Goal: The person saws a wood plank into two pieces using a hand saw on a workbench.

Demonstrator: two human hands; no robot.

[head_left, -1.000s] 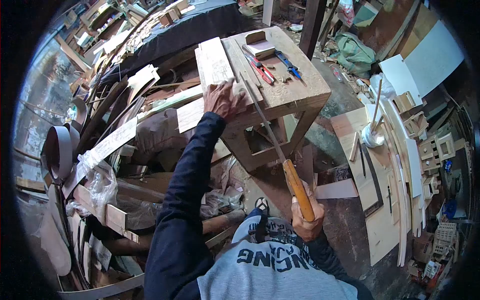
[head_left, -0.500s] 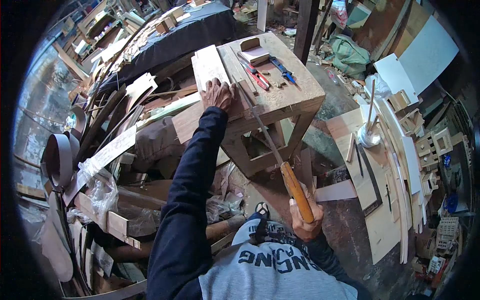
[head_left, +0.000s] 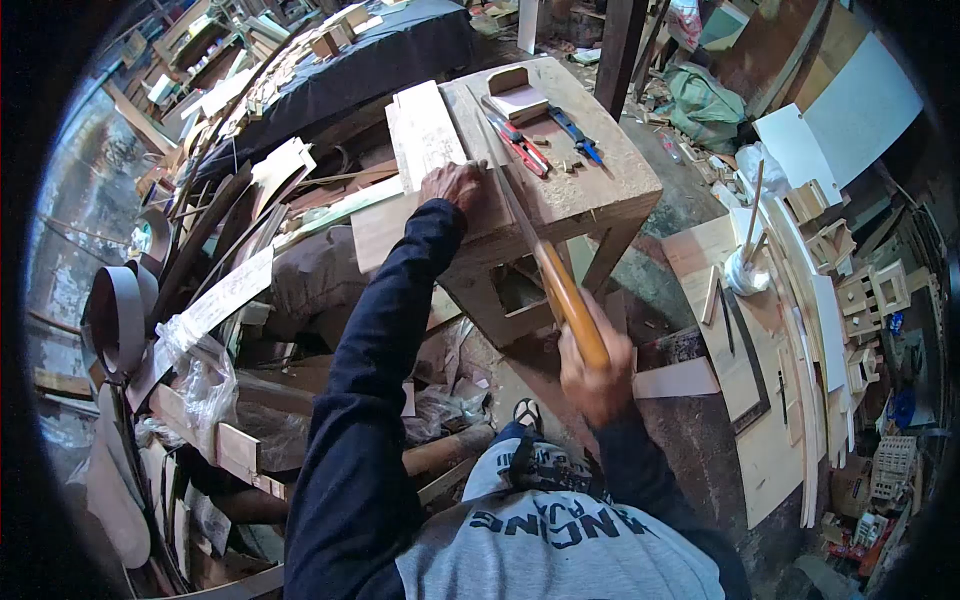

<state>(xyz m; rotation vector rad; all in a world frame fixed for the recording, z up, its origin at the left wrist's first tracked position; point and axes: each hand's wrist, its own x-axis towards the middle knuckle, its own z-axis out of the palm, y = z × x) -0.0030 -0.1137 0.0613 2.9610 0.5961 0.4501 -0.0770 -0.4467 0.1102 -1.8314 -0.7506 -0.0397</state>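
Observation:
My left hand (head_left: 458,187) presses on the near end of a pale board (head_left: 425,128) on the wooden workbench (head_left: 615,165), its fingers curled and bunched at the board's edge. Close to those fingers runs the blade of a saw, whose orange-brown handle (head_left: 570,305) is gripped by my right hand (head_left: 597,365). The blade points away from me across the bench's near edge. Right of the blade lie a red cutter (head_left: 520,143), a blue tool (head_left: 576,136) and a small wooden block (head_left: 516,97). Small wood bits and sawdust are scattered near them.
Left of the bench are stacked boards and scraps, with clear plastic (head_left: 205,385) on them. A dark-covered table (head_left: 400,50) stands behind. To the right, long panels (head_left: 765,450) lean beside a white pot (head_left: 745,272) and wooden pieces. My sandalled foot shows below.
My right hand has moved forward and slightly left with the saw, so its handle is nearer the bench. My left hand has shifted slightly right, and its fingers look more curled.

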